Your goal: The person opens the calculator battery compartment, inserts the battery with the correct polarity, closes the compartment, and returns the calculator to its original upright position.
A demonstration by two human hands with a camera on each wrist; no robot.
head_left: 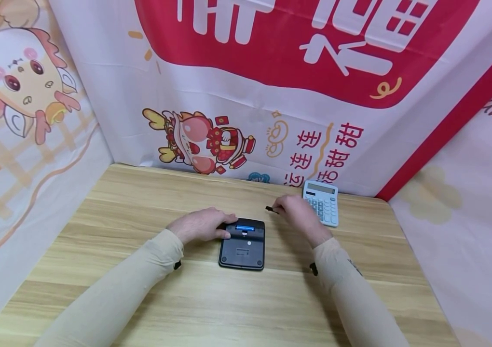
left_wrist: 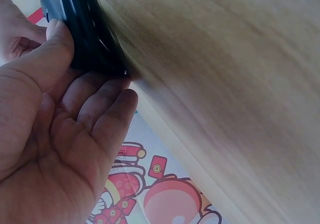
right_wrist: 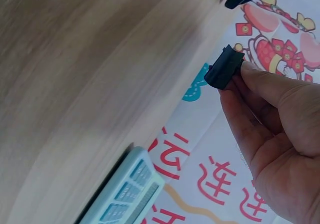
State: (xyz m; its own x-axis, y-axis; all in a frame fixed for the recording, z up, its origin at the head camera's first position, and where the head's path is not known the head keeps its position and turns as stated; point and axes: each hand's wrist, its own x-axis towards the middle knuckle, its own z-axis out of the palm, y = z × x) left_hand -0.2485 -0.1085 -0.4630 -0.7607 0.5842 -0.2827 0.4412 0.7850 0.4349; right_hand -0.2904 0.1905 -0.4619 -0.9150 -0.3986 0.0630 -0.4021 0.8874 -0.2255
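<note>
A black calculator [head_left: 241, 250] lies face down on the table, its battery slot uncovered and a blue battery [head_left: 244, 228] showing inside. My left hand [head_left: 200, 225] holds its upper left corner, thumb on the back and fingers along the far edge. In the left wrist view the left hand [left_wrist: 65, 119] has its thumb against the dark casing. Between thumb and fingertips, my right hand [head_left: 295, 215] pinches a small black battery cover [right_wrist: 225, 68], raised to the right of the calculator. The right wrist view shows the cover at the tips of the right hand [right_wrist: 280, 119].
A light blue calculator [head_left: 321, 205] lies face up at the back right, close beside my right hand. The wooden table [head_left: 228, 308] ends at a printed cloth [head_left: 237, 96] hanging behind it. More cloth walls stand at the left and right.
</note>
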